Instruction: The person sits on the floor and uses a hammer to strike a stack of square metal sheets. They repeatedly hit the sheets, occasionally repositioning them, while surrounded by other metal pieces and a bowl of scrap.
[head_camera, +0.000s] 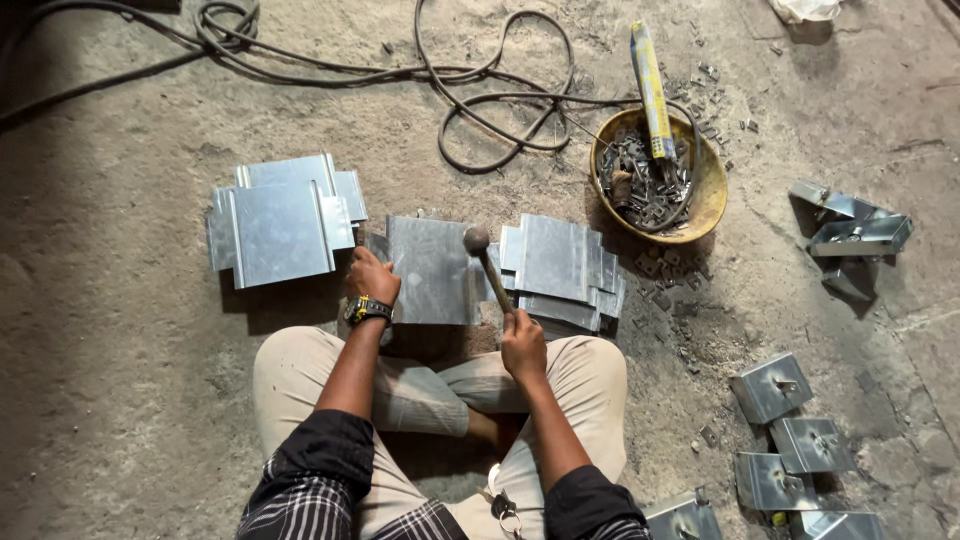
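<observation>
I sit cross-legged on a dusty concrete floor. My left hand (371, 275), with a wristwatch on it, presses on the left edge of a flat galvanized metal sheet (432, 268) lying in front of my knees. My right hand (522, 343) grips the wooden handle of a small hammer (486, 260), whose round head hovers over the sheet's right side. A stack of similar cut sheets (280, 225) lies to the left, and another stack (560, 268) to the right.
A yellow bowl (708, 190) of small metal fasteners with a tube resting in it sits at the far right. Cables (490, 90) snake across the floor behind. Folded metal brackets (790, 420) lie at the right, with more (850, 235) farther back.
</observation>
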